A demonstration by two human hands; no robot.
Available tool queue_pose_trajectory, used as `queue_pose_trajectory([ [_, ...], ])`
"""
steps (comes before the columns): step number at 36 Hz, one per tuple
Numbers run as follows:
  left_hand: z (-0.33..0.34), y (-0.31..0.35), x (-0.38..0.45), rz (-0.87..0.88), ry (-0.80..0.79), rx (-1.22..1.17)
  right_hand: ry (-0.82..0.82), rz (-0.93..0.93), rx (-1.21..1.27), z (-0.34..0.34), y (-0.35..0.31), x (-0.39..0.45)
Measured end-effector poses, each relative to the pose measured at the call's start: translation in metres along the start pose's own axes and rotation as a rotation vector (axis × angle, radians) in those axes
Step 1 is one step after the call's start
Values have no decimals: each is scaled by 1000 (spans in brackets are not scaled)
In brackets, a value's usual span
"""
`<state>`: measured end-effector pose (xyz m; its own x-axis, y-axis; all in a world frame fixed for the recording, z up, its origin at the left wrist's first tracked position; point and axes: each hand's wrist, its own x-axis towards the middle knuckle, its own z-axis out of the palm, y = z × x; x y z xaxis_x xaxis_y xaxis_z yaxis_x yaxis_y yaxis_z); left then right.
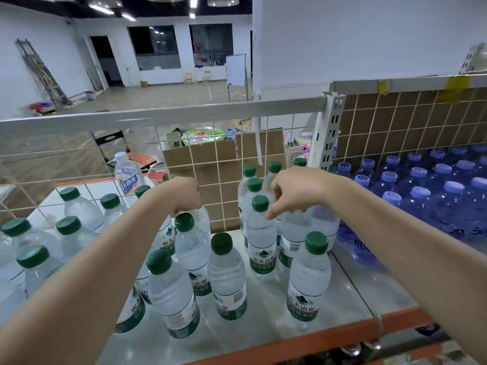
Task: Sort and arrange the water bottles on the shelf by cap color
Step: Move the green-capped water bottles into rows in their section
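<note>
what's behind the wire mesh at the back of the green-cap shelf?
Through the wire mesh: cardboard box holding a green-lidded bowl, and a white-capped bottle. The box's lower contents are hidden by its walls.

I count about seventeen green-capped water bottles (226, 275) standing across the left and centre of the frame. In the right part I see a block of blue-capped bottles (419, 193), roughly eighteen caps showing. One white-capped bottle (126, 172) stands upper left, behind the wire grid (205, 154). Two hands reach in.
</note>
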<state>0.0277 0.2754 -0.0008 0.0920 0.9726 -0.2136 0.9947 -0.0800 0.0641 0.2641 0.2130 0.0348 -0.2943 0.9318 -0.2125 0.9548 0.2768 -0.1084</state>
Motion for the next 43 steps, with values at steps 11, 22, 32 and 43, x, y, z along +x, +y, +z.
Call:
queue_pose_trajectory([
  [11, 3, 12, 10, 33, 57, 10, -329, 192, 25, 12, 9, -34],
  [22, 4, 25, 30, 74, 101, -67, -337, 199, 88, 17, 0, -46],
  [32, 4, 37, 56, 125, 119, -79, -290, 130, 134, 15, -5, -36],
  [43, -1, 41, 60, 197, 71, -113, -301, 102, 156, 15, -8, -27],
])
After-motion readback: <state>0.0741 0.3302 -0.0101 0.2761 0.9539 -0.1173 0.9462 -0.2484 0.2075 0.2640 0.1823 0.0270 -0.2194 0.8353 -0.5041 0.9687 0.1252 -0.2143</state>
